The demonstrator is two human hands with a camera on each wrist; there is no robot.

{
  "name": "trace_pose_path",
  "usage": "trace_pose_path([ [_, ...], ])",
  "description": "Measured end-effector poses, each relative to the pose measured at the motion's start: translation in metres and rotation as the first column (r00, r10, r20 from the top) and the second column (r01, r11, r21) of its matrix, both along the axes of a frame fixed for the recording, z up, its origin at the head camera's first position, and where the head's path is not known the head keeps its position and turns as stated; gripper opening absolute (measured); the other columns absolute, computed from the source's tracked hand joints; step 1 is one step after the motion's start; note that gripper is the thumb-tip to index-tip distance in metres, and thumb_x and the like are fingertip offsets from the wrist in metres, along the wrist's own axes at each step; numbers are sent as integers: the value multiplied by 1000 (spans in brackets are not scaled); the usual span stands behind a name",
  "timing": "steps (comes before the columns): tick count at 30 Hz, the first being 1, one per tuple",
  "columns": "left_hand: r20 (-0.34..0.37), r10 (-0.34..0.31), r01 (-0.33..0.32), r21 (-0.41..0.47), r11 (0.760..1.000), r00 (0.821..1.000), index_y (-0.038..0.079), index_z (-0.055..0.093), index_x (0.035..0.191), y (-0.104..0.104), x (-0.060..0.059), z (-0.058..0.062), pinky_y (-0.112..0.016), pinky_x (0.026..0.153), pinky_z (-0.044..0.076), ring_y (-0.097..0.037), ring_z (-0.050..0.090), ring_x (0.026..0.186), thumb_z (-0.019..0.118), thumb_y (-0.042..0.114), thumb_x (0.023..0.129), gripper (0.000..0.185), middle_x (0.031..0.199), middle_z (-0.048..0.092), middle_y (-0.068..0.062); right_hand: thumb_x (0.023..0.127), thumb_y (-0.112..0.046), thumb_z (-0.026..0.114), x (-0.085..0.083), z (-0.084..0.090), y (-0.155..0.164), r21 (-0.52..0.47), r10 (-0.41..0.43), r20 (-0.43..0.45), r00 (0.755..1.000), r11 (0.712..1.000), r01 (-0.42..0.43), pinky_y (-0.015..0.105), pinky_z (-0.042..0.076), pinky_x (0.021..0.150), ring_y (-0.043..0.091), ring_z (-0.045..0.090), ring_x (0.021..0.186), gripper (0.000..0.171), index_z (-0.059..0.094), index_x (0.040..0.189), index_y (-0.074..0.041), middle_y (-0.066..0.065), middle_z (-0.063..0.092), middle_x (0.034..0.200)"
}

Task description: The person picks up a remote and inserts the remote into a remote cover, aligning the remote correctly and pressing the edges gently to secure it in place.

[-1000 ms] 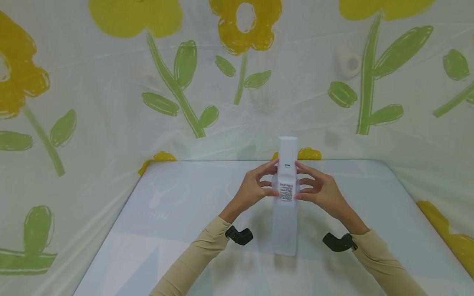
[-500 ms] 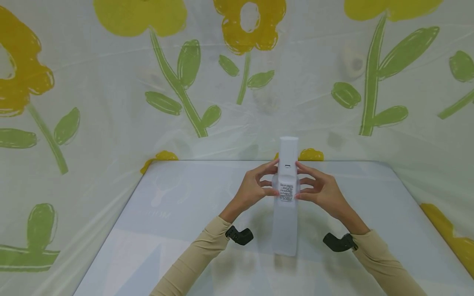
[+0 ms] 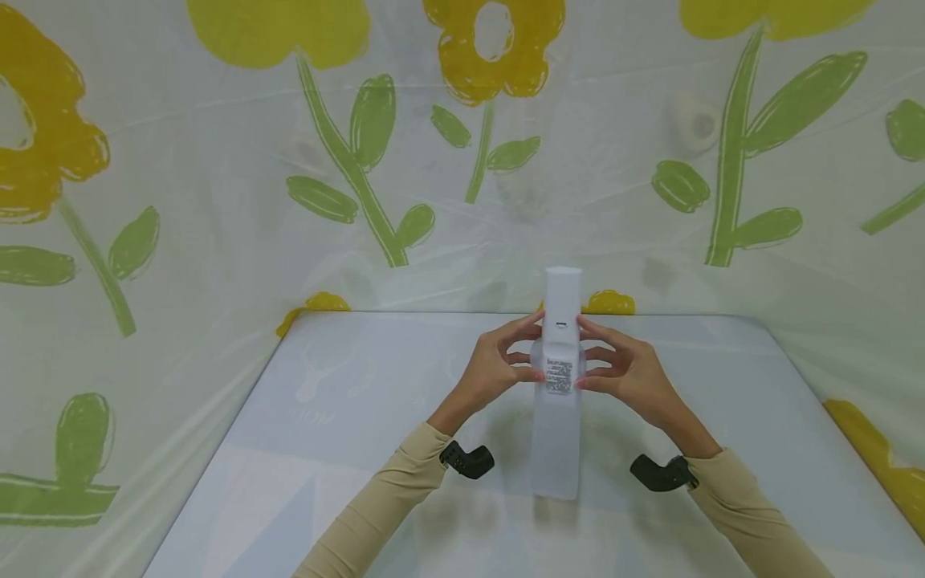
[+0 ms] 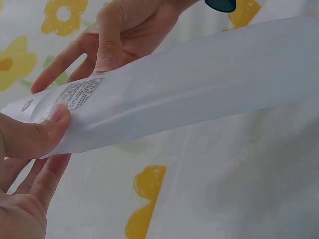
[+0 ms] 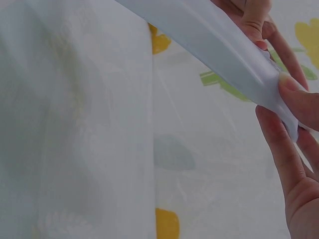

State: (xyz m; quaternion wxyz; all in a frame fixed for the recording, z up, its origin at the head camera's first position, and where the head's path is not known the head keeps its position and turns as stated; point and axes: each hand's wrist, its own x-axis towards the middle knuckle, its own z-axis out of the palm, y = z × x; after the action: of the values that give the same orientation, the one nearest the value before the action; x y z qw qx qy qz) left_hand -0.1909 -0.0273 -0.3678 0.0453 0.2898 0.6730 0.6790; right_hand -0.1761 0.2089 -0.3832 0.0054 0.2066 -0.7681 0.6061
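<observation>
A long white plastic device (image 3: 555, 441) is held between both hands above the table. It has a small slot-like port near its top and a printed label (image 3: 559, 375) at its middle, where a rounded translucent part shows behind it. My left hand (image 3: 495, 361) pinches its left edge between thumb and fingers; in the left wrist view the thumb lies beside the label. From the opposite side my right hand (image 3: 636, 373) grips the right edge, thumb (image 5: 296, 97) on the near face in the right wrist view. The long lower part (image 4: 209, 84) extends past both hands toward me.
Beneath the hands lies a pale table cover (image 3: 347, 498) with faint printed shapes. A white curtain (image 3: 592, 160) with yellow flowers and green leaves hangs behind the table and at its sides. Dark wrist cameras (image 3: 467, 459) sit on both forearms over beige sleeves.
The hands and the white device hold still. Only the background has shifted slightly to the right in the head view.
</observation>
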Motion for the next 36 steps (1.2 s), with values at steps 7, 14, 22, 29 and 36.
trace_pose_path([
  [7,7,1,-1,11,1000,1000,5,44,140,-1,-1,-2,-45,88,51,-25,53,114,72,-17,70,79,129,53,-16,76,-3,78,0,1,-1,10,-3,-4,1000,1000,3,32,55,77,17,64,99,76,44,143,-18,14,49,132],
  [14,14,11,-11,13,1000,1000,4,45,140,-1,0,-2,-44,87,52,-24,54,113,73,-17,70,78,127,54,-17,75,1,77,-1,0,-2,-12,12,-13,1000,1000,-12,32,56,77,18,64,98,76,45,142,-15,14,50,131],
  [22,27,14,-15,19,1000,1000,3,46,139,-1,0,-2,-39,88,52,-24,53,113,73,-17,70,77,126,55,-18,74,2,77,-2,-1,-1,-25,14,-4,1000,1000,-14,34,56,76,20,65,96,76,46,141,-15,14,52,130],
  [29,14,7,-7,20,1000,1000,3,43,140,-1,0,-5,-41,89,51,-26,51,118,72,-17,71,78,135,49,-15,78,0,75,-2,-1,-2,6,24,-18,1000,1000,-24,32,55,78,18,63,99,76,42,144,-17,15,48,132],
  [36,-21,-11,11,-9,1000,1000,2,37,143,-4,2,-1,-38,90,51,-29,47,122,71,-16,73,80,145,38,-11,80,0,73,-1,1,-7,44,61,-58,996,997,-59,31,55,77,19,62,101,81,33,148,-18,13,35,147],
])
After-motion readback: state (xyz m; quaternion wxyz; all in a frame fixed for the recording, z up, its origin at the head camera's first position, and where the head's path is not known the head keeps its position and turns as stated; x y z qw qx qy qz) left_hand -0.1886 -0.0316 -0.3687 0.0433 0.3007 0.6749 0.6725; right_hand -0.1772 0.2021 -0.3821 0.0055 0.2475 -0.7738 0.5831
